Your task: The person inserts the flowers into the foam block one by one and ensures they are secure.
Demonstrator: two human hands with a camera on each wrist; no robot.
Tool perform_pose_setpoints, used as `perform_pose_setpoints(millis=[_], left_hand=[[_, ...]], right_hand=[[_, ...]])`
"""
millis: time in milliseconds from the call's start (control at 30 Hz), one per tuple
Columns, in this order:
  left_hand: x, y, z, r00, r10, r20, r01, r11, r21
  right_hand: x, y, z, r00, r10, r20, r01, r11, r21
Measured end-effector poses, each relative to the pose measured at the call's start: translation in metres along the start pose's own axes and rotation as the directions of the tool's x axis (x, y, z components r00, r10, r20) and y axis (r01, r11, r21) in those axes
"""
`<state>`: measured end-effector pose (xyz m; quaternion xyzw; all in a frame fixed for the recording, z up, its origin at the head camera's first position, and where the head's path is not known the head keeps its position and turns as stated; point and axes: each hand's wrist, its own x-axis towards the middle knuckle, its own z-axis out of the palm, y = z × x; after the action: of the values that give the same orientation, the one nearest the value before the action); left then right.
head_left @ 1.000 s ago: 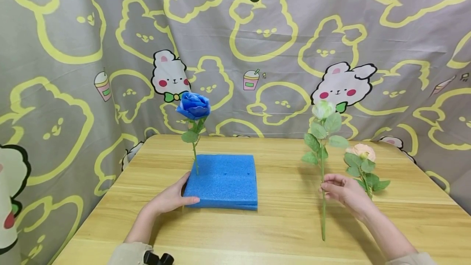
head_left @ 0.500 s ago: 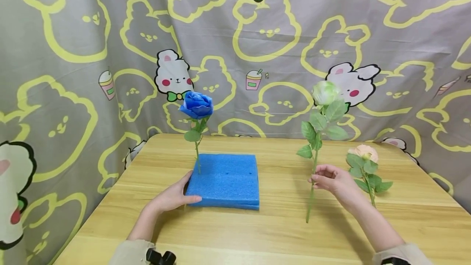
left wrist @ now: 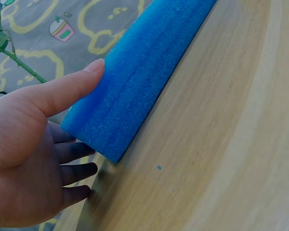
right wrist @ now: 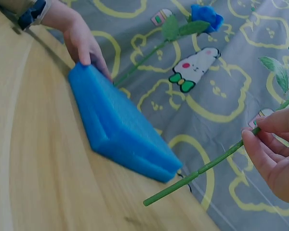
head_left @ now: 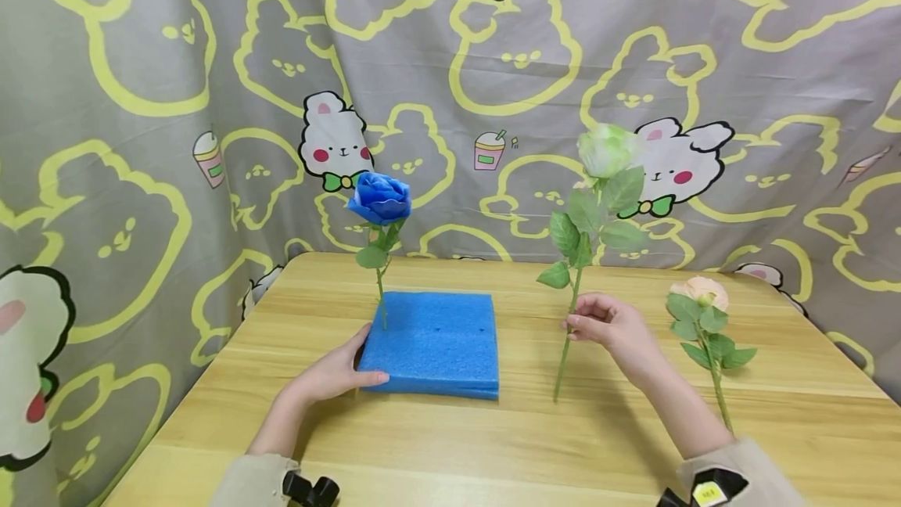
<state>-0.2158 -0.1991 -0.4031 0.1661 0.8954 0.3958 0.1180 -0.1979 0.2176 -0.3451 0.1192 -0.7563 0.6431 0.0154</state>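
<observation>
My left hand [head_left: 329, 372] rests against the left front corner of a blue foam block [head_left: 438, 354], thumb laid on its front edge. In the left wrist view, the other fingers [left wrist: 77, 172] extend straight along the block's side. A blue artificial rose [head_left: 381, 199] stands upright in the foam near its left edge. To the right of the block, my right hand [head_left: 614, 332] pinches the green stem of a white-green artificial flower [head_left: 605, 152] between thumb and fingertips. The bare stem end [right wrist: 171, 191] points down toward the foam side in the right wrist view.
A peach artificial flower [head_left: 705, 292] with green leaves lies on the wooden table [head_left: 450, 444] at the right, beyond my right forearm. Small holes show in the foam's top. A grey curtain [head_left: 535, 61] with cartoon prints hangs behind the table.
The right hand has moved left and upward with the white-green flower, bringing it nearer the foam, and the stem leans more. The left hand keeps its place at the block.
</observation>
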Motion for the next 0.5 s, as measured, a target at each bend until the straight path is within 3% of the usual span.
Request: perform_pose_setpoints(millis=[500], left_hand=[[-0.002, 0.003, 0.0, 1.0, 0.01, -0.003, -0.01, 1.0, -0.021]], right_hand=[[0.027, -0.023, 0.036, 0.997, -0.07, 0.016, 0.069, 0.994, 0.084]])
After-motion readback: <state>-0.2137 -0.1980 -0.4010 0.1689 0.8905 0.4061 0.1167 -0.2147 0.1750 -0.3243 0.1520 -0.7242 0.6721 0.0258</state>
